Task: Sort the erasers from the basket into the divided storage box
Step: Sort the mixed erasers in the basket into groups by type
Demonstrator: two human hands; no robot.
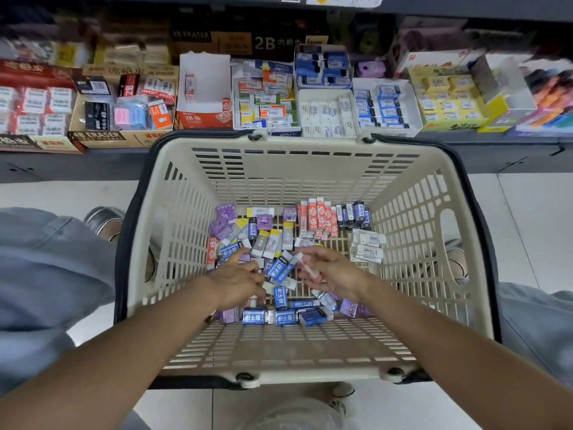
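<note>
The right hand (333,273) pinches a small red-and-white paper-sleeved eraser (305,264) between thumb and fingertips, just above the heap. The left hand (238,279) reaches into the same heap with its forefinger out toward a blue-sleeved eraser; its other fingers curl down among the pieces, and whether that grip has closed on one cannot be told from here.

Both hands work inside the cream slotted plastic shopping basket (310,349). Its floor carries the loose erasers (280,271): blue-sleeved, yellow-and-white, lilac blocks, spread from the middle toward the near wall. Toward the far wall they already stand grouped: a row of red-and-white erasers (316,218), dark blue ones (353,214) toward the far right corner, white barcode-labelled ones (367,245) along the right wall.

Beyond the basket's far rim a shop shelf (279,142) holds open cardboard display boxes of erasers. Among them an orange-fronted white box (203,97) is nearly bare, with one red-and-white eraser leaning inside.

The step in hand looks like picking matching pieces out of the pile. The next move probably calls for lifting the pinched eraser clear of the basket's far rim and setting it with its own kind, likely in that nearly bare box, without nudging the neighbouring stacks.
</note>
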